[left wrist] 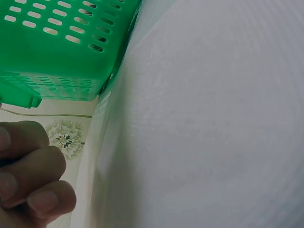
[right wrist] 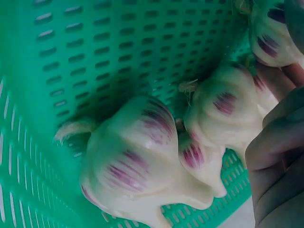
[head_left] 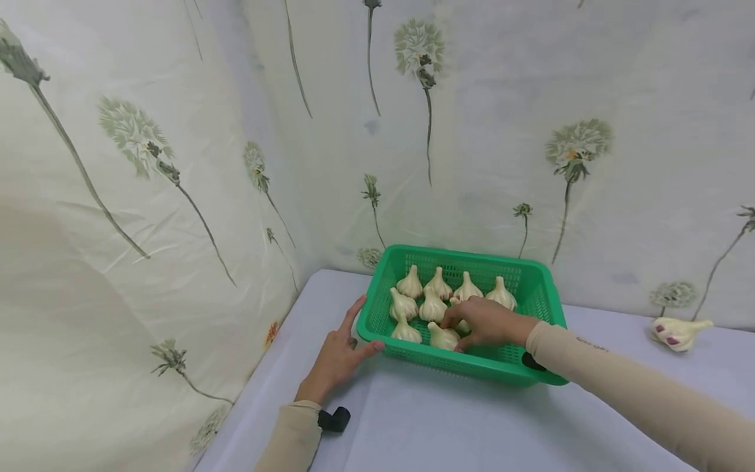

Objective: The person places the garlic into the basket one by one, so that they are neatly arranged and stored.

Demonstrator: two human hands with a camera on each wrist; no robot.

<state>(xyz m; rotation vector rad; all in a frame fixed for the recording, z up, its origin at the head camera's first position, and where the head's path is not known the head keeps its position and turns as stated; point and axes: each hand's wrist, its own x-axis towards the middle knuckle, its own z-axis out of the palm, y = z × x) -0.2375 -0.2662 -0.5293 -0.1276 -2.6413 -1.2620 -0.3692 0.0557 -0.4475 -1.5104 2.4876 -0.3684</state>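
Observation:
A green perforated plastic basket point(head_left: 466, 360) holds several cream garlic bulbs point(head_left: 433, 306) with stubby stems. My right hand point(head_left: 486, 321) reaches down into it and pinches a garlic bulb point(head_left: 442, 336) by the front wall. In the right wrist view, its fingers point(right wrist: 280, 137) lie against a purple-streaked bulb point(right wrist: 273, 40); part of that grip is out of frame. At the basket's front left corner is my left hand point(head_left: 336, 360), thumb and index finger extended along the two sides. In the left wrist view, its other fingers point(left wrist: 38, 175) are loosely bent, with nothing in them.
A single garlic bulb point(head_left: 678, 333) lies on the white-covered table point(head_left: 448, 426) at the far right, near the wall. A dandelion-patterned curtain point(head_left: 472, 131) hangs close behind the basket and down the left side.

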